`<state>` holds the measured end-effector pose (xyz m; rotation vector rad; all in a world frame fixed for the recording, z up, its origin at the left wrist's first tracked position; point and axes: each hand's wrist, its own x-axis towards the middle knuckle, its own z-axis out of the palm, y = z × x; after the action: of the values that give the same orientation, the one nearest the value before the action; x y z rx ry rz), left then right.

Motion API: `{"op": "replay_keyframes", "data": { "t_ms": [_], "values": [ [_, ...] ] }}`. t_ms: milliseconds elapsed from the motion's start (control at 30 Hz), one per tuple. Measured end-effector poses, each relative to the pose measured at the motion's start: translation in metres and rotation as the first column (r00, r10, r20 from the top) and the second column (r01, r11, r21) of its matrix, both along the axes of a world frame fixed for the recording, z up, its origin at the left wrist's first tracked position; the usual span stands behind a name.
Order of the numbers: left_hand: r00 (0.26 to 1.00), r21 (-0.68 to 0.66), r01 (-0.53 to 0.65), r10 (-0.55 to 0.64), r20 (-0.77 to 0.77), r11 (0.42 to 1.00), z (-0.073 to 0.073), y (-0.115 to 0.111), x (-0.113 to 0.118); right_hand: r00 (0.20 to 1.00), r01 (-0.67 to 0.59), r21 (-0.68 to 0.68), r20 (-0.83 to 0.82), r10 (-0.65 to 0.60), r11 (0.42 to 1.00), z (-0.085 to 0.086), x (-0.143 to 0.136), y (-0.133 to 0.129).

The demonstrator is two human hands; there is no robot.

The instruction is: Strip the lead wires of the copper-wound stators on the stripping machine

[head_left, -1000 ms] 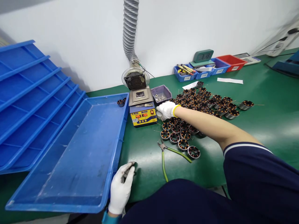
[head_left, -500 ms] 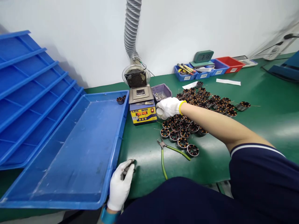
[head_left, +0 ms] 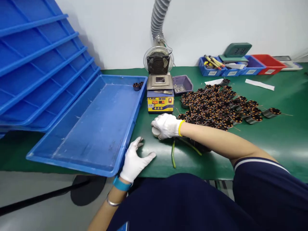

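My left hand [head_left: 136, 160], in a white glove, is by the right edge of the blue tray [head_left: 115, 168], thumb and fingers spread with nothing between them. In front of the yellow soldering pot unit [head_left: 160, 104], my gloved right hand [head_left: 166, 126] is closed; its fingers are curled and what they hold, if anything, is hidden. Many round black and copper coil parts [head_left: 207, 115] stand right of it on the green table. Green-handled cutters [head_left: 173, 154] lie partly under my right hand and wrist. Two coil parts [head_left: 136, 86] sit in the tray's far right corner.
Stacked blue trays [head_left: 43, 64] lean at the left. A purple bin [head_left: 189, 85] of small bits stands beside the unit, under a grey hose [head_left: 158, 19]. At the back are blue bins [head_left: 211, 72], a red bin [head_left: 269, 64] and a clock [head_left: 237, 50].
The view has shifted, so the bench items appear further right. My right hand has come from beside the unit to the table in front of it. My left hand has opened wider.
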<state>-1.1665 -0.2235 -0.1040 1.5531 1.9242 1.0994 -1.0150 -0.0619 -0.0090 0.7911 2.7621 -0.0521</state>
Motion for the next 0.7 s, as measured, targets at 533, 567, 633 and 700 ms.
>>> {"op": "replay_keyframes", "data": {
  "t_ms": [533, 567, 633, 700],
  "values": [
    [0.942, 0.032, -0.017, 0.026, -0.335, 0.999, -0.012, 0.073, 0.032, 0.996, 0.085, -0.086, -0.029, -0.088, 0.993, -0.001, -0.001, -0.021],
    [0.942, 0.041, -0.007, 0.021, -0.335, 0.999, -0.013, 0.074, 0.031, 0.995, 0.093, -0.083, -0.038, -0.096, 0.992, 0.000, -0.001, -0.022],
    [0.945, 0.052, 0.009, 0.008, -0.327, 0.999, -0.013, 0.073, 0.031, 0.989, 0.128, -0.074, -0.065, -0.132, 0.989, 0.005, 0.004, -0.022],
    [0.952, 0.058, 0.014, 0.004, -0.306, 0.998, -0.010, 0.071, 0.032, 0.964, 0.194, -0.083, -0.166, -0.205, 0.978, 0.015, 0.021, -0.021]
  ]
}}
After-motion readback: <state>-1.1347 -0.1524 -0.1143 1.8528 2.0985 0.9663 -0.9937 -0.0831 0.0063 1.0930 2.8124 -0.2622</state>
